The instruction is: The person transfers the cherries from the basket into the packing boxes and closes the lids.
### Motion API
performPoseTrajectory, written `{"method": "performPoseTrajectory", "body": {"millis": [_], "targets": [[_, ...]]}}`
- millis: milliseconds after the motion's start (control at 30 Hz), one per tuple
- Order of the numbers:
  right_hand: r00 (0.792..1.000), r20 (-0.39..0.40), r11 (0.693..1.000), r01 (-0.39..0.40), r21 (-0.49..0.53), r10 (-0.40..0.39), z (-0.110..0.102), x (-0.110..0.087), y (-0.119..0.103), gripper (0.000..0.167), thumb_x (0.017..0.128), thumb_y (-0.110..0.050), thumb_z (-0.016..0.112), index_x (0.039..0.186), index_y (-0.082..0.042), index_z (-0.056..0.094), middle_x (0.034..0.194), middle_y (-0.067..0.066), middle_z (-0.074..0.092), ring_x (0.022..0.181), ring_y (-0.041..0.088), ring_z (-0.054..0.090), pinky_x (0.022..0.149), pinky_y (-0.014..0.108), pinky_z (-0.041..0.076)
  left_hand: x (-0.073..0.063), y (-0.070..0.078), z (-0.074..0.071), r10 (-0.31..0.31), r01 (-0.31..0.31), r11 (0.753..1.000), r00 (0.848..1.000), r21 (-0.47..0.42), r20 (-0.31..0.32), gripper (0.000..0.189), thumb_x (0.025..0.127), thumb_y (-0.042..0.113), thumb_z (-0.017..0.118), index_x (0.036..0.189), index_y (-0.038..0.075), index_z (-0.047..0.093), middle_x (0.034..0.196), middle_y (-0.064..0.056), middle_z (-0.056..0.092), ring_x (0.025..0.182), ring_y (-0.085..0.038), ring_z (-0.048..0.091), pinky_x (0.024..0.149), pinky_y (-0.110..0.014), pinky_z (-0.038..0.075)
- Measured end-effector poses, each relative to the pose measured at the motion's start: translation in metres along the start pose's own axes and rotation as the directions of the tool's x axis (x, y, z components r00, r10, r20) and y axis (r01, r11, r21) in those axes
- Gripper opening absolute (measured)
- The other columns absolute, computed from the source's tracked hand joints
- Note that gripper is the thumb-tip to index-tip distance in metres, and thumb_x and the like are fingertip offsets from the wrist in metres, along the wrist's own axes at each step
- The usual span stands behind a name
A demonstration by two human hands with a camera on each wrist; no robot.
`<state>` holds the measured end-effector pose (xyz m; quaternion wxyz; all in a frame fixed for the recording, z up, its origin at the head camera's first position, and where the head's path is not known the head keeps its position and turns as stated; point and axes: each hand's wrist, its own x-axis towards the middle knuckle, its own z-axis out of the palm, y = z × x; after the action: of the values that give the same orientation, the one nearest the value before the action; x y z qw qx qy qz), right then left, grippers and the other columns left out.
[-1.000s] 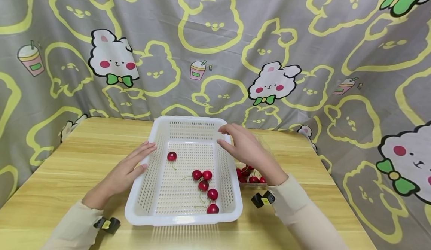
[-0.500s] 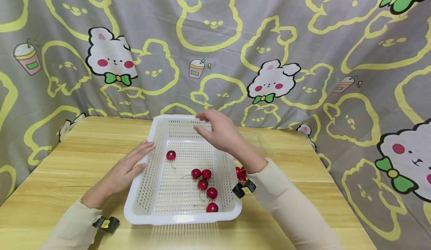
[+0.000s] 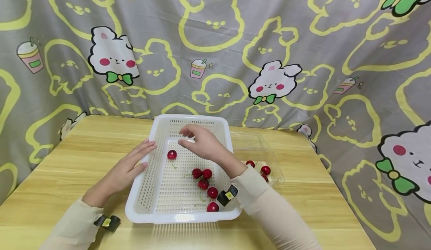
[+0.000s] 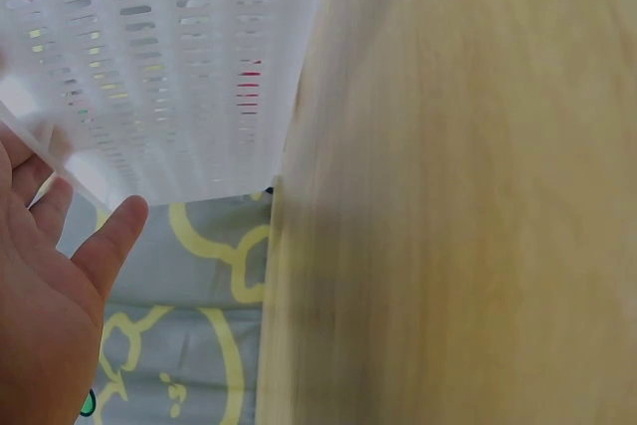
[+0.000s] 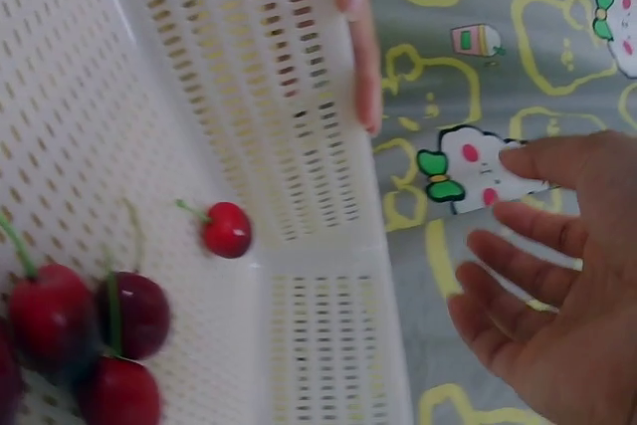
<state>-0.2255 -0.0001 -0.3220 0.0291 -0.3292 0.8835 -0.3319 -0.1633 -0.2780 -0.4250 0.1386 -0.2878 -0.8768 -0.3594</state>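
Observation:
A white plastic basket (image 3: 183,218) with slotted walls stands on the table. Inside lie several dark red cherries with green stems: one cherry (image 3: 172,154) sits alone at the left, and the others (image 3: 203,183) cluster toward the near right. My left hand (image 3: 125,169) rests on the basket's left rim, fingers laid over it; the left wrist view shows the thumb (image 4: 114,246) outside the wall. Above the far part of the basket hovers my right hand (image 3: 202,141), fingers relaxed and slightly bent. Nothing is between them in the right wrist view, where the palm (image 5: 567,355) shows.
Right of the basket, a clear plastic box (image 3: 257,147) with its lid up holds more cherries (image 3: 265,170), partly hidden by my right arm. The wooden table (image 3: 303,201) ends at a grey cartoon curtain (image 3: 215,36) behind. Each wrist carries a small black camera (image 3: 110,223).
My right hand has moved left from the basket's right rim to above its inside. More of the clear box has come into view. The left hand and the cherries in the basket stay put.

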Motion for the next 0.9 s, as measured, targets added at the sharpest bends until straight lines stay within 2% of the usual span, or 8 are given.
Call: {"method": "performPoseTrajectory", "body": {"millis": [133,267,400,533,633,767,900], "targets": [[0.999,0.042,0.997,0.006,0.081,-0.009,0.007,0.000,0.006,0.030,0.094,-0.026,0.066,0.119,-0.009,0.064,0.115,0.002,0.064,0.106,0.018,0.060,0.092,0.030,0.048,0.002,0.001,0.000,0.002,-0.002,1.000,1.000,0.003,0.004,0.051,0.097,0.008,0.054,0.147,0.011,0.044,0.155,-0.005,0.036,0.147,-0.025,0.018,0.102,-0.070,0.026],[0.997,0.075,0.995,-0.003,0.099,-0.005,0.008,0.000,0.010,0.028,0.092,-0.025,0.069,0.115,-0.010,0.064,0.114,0.004,0.065,0.104,0.018,0.060,0.092,0.033,0.048,0.003,0.003,-0.001,0.006,-0.006,1.000,1.000,0.003,0.003,0.051,0.097,0.008,0.054,0.147,0.011,0.044,0.155,-0.006,0.035,0.147,-0.025,0.018,0.100,-0.071,0.027],[0.989,0.148,0.994,-0.026,0.108,0.010,0.011,-0.001,0.017,0.028,0.090,-0.022,0.072,0.113,-0.008,0.065,0.114,0.008,0.066,0.104,0.019,0.060,0.092,0.036,0.048,0.003,0.004,-0.001,0.005,-0.005,1.000,1.000,0.003,0.003,0.051,0.097,0.007,0.054,0.147,0.011,0.044,0.155,-0.008,0.036,0.147,-0.022,0.018,0.100,-0.071,0.028],[0.972,0.231,0.988,-0.086,0.130,0.054,0.016,-0.002,0.028,0.030,0.087,-0.018,0.075,0.113,-0.006,0.065,0.114,0.009,0.065,0.106,0.020,0.060,0.090,0.030,0.048,0.002,0.004,-0.001,0.000,0.000,1.000,1.000,0.007,0.002,0.051,0.097,0.007,0.054,0.147,0.010,0.044,0.154,-0.009,0.036,0.147,-0.022,0.018,0.102,-0.069,0.027],[0.952,0.294,0.982,-0.133,0.137,0.088,0.020,-0.003,0.035,0.030,0.086,-0.015,0.076,0.112,-0.005,0.065,0.114,0.010,0.065,0.107,0.022,0.059,0.089,0.029,0.047,0.002,0.003,-0.001,0.001,-0.001,1.000,1.000,0.014,-0.002,0.051,0.097,0.007,0.054,0.147,0.010,0.044,0.155,-0.009,0.036,0.147,-0.023,0.018,0.106,-0.063,0.026],[0.927,0.351,0.981,-0.172,0.094,0.129,0.025,-0.005,0.042,0.030,0.083,-0.012,0.078,0.110,-0.006,0.067,0.111,0.008,0.067,0.104,0.019,0.059,0.088,0.029,0.047,0.001,0.002,-0.001,0.003,-0.003,1.000,1.000,0.025,-0.006,0.051,0.096,0.007,0.055,0.147,0.009,0.045,0.154,-0.008,0.036,0.147,-0.024,0.019,0.109,-0.054,0.024],[0.906,0.389,0.980,-0.197,0.039,0.166,0.029,-0.006,0.047,0.028,0.081,-0.010,0.079,0.107,-0.009,0.068,0.105,0.002,0.068,0.098,0.012,0.058,0.084,0.028,0.046,0.000,0.003,0.000,0.005,-0.005,1.000,1.000,0.016,-0.008,0.051,0.096,0.007,0.055,0.146,0.008,0.045,0.154,-0.009,0.037,0.147,-0.024,0.019,0.108,-0.057,0.025]]}}
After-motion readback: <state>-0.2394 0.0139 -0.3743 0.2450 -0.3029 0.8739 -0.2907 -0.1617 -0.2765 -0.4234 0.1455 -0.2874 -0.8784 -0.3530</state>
